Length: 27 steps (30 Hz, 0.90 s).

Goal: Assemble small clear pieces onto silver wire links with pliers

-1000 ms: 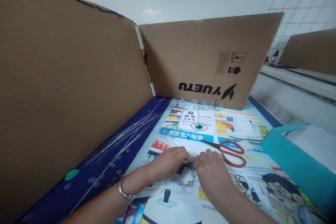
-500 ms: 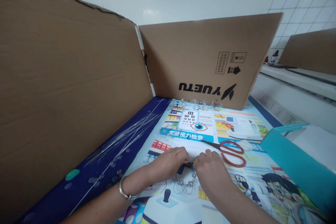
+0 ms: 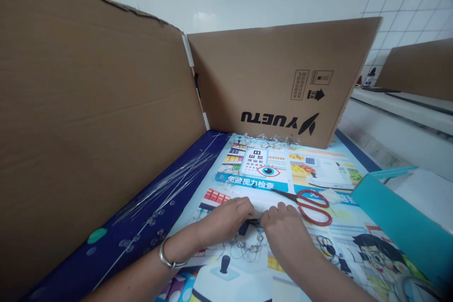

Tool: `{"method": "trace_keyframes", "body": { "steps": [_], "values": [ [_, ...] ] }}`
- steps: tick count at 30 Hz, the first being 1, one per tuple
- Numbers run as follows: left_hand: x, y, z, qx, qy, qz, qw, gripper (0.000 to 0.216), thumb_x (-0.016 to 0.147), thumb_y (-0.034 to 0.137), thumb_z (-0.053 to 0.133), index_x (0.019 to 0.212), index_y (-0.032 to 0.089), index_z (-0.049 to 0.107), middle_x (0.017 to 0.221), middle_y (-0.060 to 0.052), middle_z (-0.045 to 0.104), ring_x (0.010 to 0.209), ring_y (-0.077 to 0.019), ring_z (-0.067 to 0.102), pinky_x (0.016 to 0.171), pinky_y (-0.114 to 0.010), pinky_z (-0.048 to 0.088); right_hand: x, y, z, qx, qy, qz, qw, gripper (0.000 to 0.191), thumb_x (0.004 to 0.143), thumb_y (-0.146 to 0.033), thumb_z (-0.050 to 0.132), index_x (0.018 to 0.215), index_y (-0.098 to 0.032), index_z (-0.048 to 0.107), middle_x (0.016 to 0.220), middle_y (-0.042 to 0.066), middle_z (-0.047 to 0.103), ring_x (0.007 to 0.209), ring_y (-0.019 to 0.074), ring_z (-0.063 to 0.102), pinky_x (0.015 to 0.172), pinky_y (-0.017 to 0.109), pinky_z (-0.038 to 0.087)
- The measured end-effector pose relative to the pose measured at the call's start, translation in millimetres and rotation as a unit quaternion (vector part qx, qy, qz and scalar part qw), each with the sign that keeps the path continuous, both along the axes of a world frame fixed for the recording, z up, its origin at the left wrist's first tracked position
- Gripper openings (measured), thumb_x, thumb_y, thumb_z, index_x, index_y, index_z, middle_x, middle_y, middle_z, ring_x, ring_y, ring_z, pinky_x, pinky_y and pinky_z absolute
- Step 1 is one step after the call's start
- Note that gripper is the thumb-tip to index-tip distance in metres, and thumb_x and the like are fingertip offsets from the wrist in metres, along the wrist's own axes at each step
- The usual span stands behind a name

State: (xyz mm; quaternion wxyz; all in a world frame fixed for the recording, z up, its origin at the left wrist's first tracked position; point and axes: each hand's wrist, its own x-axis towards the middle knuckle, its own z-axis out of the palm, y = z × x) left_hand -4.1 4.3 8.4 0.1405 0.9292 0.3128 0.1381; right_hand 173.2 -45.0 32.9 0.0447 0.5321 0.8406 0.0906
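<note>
My left hand [image 3: 222,222], a metal bangle on its wrist, is closed with its fingers pinched together over the printed table cover. Close to its right, my right hand [image 3: 286,229] is also closed in a pinch. Between and below them hangs or lies a strand of clear beads [image 3: 252,248] with loops of thin clear cord, its upper end running up to the fingers. The fingertips hide exactly what each hand grips. Red-handled scissors [image 3: 314,207] lie just beyond my right hand, blades pointing left.
Lengths of clear cord [image 3: 173,181] and loose clear beads [image 3: 152,221] lie on the dark blue strip at left. More beaded pieces [image 3: 276,140] line the foot of the upright cardboard panel [image 3: 283,71]. A turquoise box [image 3: 399,226] stands at right.
The hanging bead loop has shifted slightly to the left, and the gap between the fingertips is a little wider. Both hands stay almost in place.
</note>
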Motion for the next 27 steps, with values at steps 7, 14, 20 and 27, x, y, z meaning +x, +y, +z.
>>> {"method": "trace_keyframes", "body": {
  "steps": [7, 14, 20, 27],
  "values": [
    [1, -1, 8.7, 0.039, 0.022, -0.026, 0.999, 0.018, 0.078, 0.002, 0.039, 0.082, 0.017, 0.048, 0.081, -0.001, 0.054, 0.074, -0.015, 0.047, 0.068, -0.025, 0.038, 1, 0, -4.0, 0.013, 0.003, 0.002, 1.0, 0.015, 0.073, -0.005, 0.051, 0.08, -0.013, 0.061, 0.075, 0.01, 0.059, 0.074, 0.0224, 0.051, 0.059, 0.033, 0.027],
    [0, 0, 8.8, 0.029, 0.006, -0.037, 0.999, 0.021, 0.079, 0.002, 0.035, 0.083, 0.017, 0.049, 0.081, -0.002, 0.054, 0.075, -0.0149, 0.047, 0.069, -0.025, 0.039, 4, 0, -1.4, 0.009, 0.011, 0.005, 1.0, 0.016, 0.072, -0.004, 0.051, 0.079, -0.014, 0.06, 0.075, 0.009, 0.059, 0.076, 0.0224, 0.05, 0.06, 0.033, 0.026],
    [-2, 0, 12.6, 0.005, -0.027, -0.051, 0.998, 0.018, 0.082, 0.006, 0.033, 0.081, 0.016, 0.048, 0.081, -0.003, 0.054, 0.076, -0.0154, 0.048, 0.07, -0.027, 0.04, 6, -1, -3.8, 0.021, 0.027, -0.008, 0.999, 0.016, 0.072, -0.005, 0.051, 0.08, -0.016, 0.061, 0.076, 0.008, 0.058, 0.076, 0.022, 0.049, 0.061, 0.033, 0.025],
    [-1, -1, 11.0, 0.014, -0.013, -0.045, 0.999, 0.018, 0.081, 0.004, 0.034, 0.081, 0.017, 0.047, 0.081, -0.002, 0.054, 0.076, -0.0153, 0.047, 0.07, -0.027, 0.041, 5, 0, -5.8, 0.018, 0.035, -0.014, 0.999, 0.015, 0.072, -0.006, 0.052, 0.08, -0.015, 0.061, 0.076, 0.009, 0.059, 0.077, 0.0218, 0.049, 0.061, 0.033, 0.025]
  ]
}}
